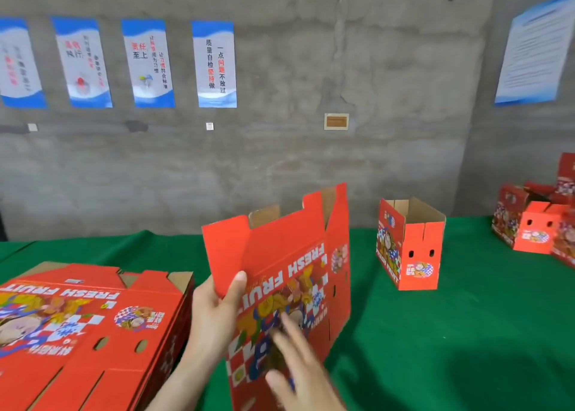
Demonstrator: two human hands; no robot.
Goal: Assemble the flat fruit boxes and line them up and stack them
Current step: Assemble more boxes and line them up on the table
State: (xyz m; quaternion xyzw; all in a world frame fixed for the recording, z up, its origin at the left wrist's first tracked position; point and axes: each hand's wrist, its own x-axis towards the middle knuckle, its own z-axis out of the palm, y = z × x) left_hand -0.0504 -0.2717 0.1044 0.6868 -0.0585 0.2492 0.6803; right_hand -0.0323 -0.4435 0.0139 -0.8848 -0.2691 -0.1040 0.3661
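Flat box [280, 255] held upright above green table [466, 333], just right of the stack of flat boxes [93, 333].
Open box [417, 255] stands on the table well right of the stack; a group of built boxes [529, 233] sits farther right still. Left hand [214, 311], just beside the stack, pinches the flat box's left edge, thumb on its front. Right hand [298, 364] blurred, fingers spread straight across the printed face; contact unclear.
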